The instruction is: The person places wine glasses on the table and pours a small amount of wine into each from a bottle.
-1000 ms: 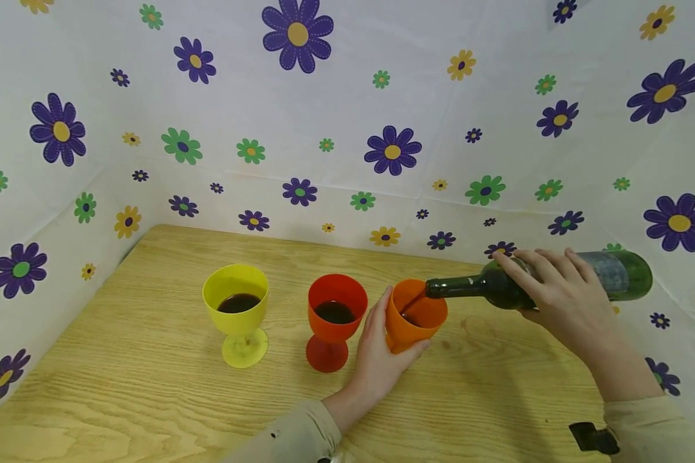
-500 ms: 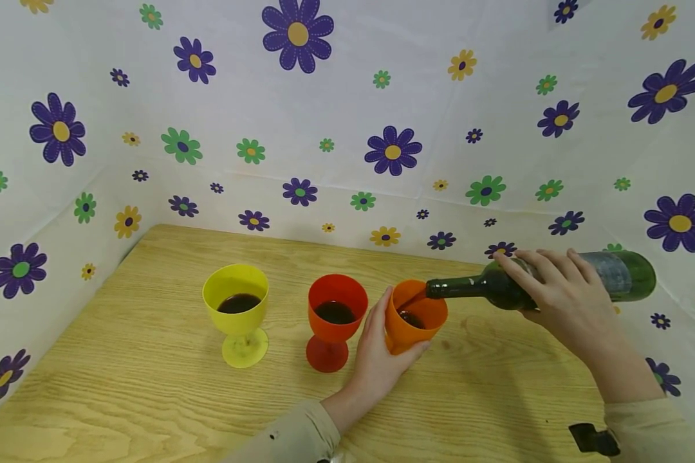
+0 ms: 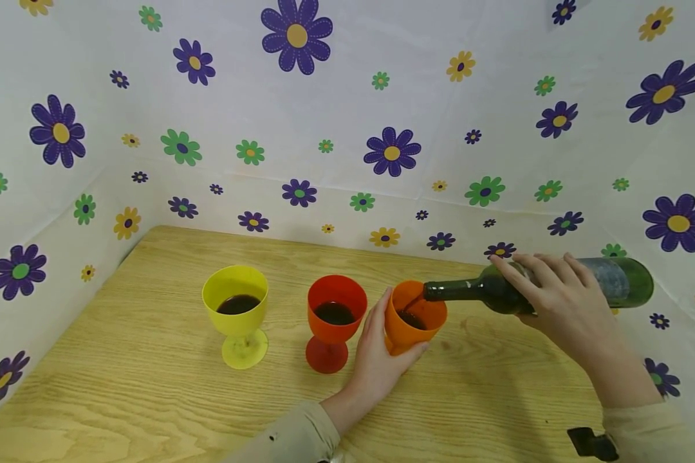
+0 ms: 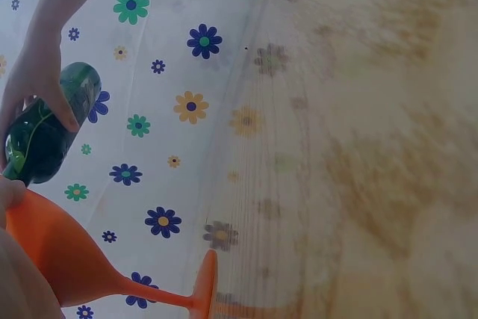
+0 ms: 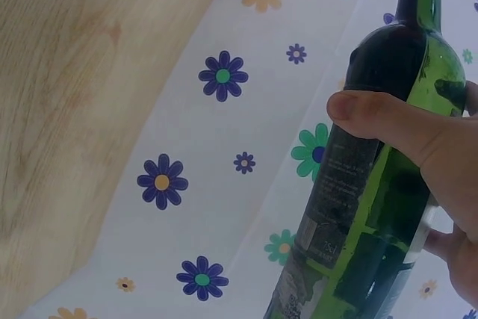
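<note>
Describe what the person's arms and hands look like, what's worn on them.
Both hands are bare: left hand, right hand. Each arm wears a beige long sleeve ending at the wrist. A small black strap-like piece sits on the right sleeve.

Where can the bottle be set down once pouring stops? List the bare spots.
Bare table lies right of the orange goblet, beneath the bottle, and in front of the yellow goblet. Behind the goblets is a bare strip. The middle is crowded: red goblet, left hand and orange goblet sit close.
</note>
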